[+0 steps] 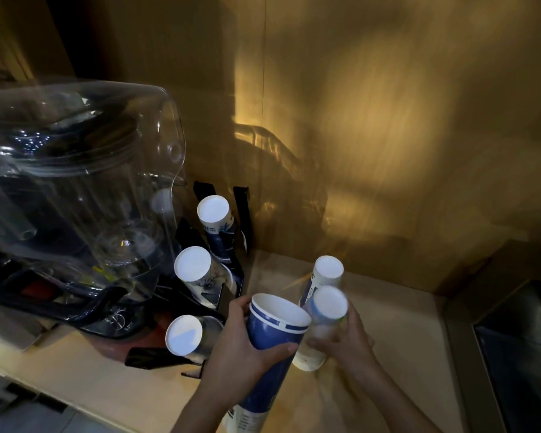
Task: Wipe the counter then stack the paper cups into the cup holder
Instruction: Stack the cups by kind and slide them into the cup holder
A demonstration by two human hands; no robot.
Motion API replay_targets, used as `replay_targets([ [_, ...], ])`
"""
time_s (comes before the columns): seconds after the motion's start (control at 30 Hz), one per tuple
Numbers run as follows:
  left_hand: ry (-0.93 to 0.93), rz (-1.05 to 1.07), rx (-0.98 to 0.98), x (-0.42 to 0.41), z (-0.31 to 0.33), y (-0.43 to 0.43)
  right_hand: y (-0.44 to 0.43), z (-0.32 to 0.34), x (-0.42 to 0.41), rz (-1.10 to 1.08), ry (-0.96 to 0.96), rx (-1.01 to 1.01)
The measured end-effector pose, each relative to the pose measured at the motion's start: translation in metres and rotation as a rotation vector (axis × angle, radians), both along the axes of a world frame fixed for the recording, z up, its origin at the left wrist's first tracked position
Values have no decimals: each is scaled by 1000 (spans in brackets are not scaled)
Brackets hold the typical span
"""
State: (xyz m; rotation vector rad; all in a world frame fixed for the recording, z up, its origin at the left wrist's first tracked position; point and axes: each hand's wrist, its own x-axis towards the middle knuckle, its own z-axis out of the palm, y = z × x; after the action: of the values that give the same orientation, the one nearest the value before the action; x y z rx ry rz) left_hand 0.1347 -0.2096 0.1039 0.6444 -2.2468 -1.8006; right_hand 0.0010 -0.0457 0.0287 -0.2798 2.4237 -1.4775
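Observation:
My left hand (pixel 241 342) grips a tall stack of blue paper cups (pixel 270 348), its open mouth facing up toward the wall. My right hand (pixel 347 339) is wrapped around an upside-down stack of pale cups (pixel 327 310), white base on top. Just behind it another upside-down cup stack (pixel 325 273) stands on the counter (pixel 388 323). The black cup holder (pixel 242 210) sits to the left against the wall. Three of its slots hold upside-down cup stacks: a far one (pixel 214 214), a middle one (pixel 192 265) and a near one (pixel 183 335).
A large clear plastic blender housing (pixel 75 182) on a black base fills the left of the counter, close to the cup holder. A dark steel sink (pixel 519 354) lies at the right edge. A wooden wall panel (pixel 388 120) closes the back.

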Motion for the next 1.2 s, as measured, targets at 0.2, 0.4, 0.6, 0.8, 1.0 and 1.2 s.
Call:
replay_targets([
  [0.2, -40, -29, 2, -3, -13, 4, 9, 17, 7, 16, 219, -71],
  [0.4, -26, -90, 8, -13, -15, 16, 3, 70, 18, 396, 214, -185],
  [0.6, 8, -92, -17, -20, -8, 22, 1, 85, 19, 515, 210, -242],
  [0.8, 65, -34, -54, -24, 0, 27, 2, 91, 15, 427, 324, -115],
  [1.0, 74, -34, -224, -23, 3, 26, -3, 104, 10, 316, 396, -181],
  [1.2, 25, -81, 79, -14, -1, 15, 1, 124, -5, 287, 335, -372],
])
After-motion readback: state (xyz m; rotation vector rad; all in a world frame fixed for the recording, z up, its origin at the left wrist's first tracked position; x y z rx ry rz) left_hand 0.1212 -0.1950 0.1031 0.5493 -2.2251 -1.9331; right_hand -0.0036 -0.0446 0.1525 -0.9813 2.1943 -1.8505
